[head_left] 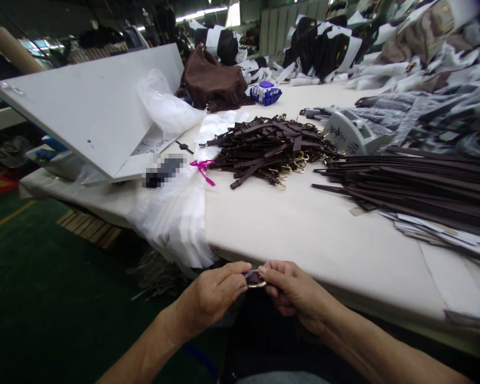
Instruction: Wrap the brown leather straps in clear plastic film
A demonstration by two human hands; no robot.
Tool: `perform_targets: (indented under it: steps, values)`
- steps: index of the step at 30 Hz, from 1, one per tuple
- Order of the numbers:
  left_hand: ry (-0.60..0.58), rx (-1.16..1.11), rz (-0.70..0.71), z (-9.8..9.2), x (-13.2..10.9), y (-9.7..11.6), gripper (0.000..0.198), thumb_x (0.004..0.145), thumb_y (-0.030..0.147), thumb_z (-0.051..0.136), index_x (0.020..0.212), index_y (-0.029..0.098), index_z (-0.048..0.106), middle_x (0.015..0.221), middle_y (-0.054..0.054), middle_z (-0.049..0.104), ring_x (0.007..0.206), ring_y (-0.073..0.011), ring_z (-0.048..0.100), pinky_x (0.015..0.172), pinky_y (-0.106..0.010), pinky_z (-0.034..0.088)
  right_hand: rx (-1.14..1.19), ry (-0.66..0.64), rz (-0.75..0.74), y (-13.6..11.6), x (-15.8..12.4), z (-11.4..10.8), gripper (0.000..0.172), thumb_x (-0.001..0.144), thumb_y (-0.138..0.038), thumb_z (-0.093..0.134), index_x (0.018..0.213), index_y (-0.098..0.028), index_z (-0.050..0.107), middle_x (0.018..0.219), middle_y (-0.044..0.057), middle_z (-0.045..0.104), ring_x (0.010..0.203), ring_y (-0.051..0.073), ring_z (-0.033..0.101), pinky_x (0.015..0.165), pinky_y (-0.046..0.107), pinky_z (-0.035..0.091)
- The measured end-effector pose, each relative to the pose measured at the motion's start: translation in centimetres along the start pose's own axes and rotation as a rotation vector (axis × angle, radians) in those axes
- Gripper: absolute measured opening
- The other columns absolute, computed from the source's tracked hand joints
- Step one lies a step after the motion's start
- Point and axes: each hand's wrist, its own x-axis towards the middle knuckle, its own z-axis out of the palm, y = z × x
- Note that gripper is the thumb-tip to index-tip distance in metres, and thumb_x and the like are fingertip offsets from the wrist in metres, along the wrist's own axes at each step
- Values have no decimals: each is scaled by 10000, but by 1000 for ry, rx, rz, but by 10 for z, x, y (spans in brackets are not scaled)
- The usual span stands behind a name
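Observation:
In front of my body, at the table's near edge, both hands meet at a gold-toned metal ring (257,285). A short dark brown piece of strap, maybe leather, shows inside the ring. My left hand (218,293) pinches the ring's left side between thumb and fingers. On the other side, the thumb and forefinger of my right hand (290,288) press together at the ring's upper right edge. The fingers partly cover both the ring and the strap. A heap of dark brown straps (270,141) with gold-toned clips lies farther back on the table.
Long dark strips (416,181) and a tape dispenser (356,133) are on the right. Clear plastic bags (180,224) drape over the front edge at left, beside a white board (84,101). A brown fringed bag (212,80) and a blue wipes packet (266,95) stand behind.

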Motion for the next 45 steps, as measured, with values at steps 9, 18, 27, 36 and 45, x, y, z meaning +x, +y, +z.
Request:
perform_targets:
  steps: [9,18,27,36,45]
  values:
    - [69,62,72,7,13,8,87,856,112,467,876,118,552,1012,-124,636,1001,-184,604,851,-295,540,-245,-44,-181,4,1,6,358,765,-498,567,697,-169,445,498,-84,386,382,25,227,357,170,149]
    - [11,170,-140,9,14,15,463,837,583,390,879,138,511,754,-67,608,679,-188,592,591,-316,496,-403,-146,-330,-2,-10,-5,263,845,-382,514,729,-147,491,549,-53,449,472,54,325,444,180,227]
    - [-166,216,-248,23,19,24,246,890,298,359,693,177,445,631,-19,517,551,-155,482,497,-276,367,-861,-62,-323,-15,-15,-15,132,761,-271,597,717,-165,532,579,-47,461,533,85,356,461,197,251]
    - [-222,84,-509,28,21,21,278,858,384,444,669,180,443,595,6,517,522,-142,482,485,-251,304,-970,-112,-268,-45,-26,-36,66,775,-230,566,798,-187,523,603,-49,491,514,84,422,440,179,298]
    - [-90,-93,-704,-10,57,25,355,801,469,525,633,171,430,544,59,434,509,-94,422,487,-206,270,-937,-232,-200,-106,-40,-28,149,769,-219,579,810,-198,437,596,-53,525,441,61,428,389,152,324]
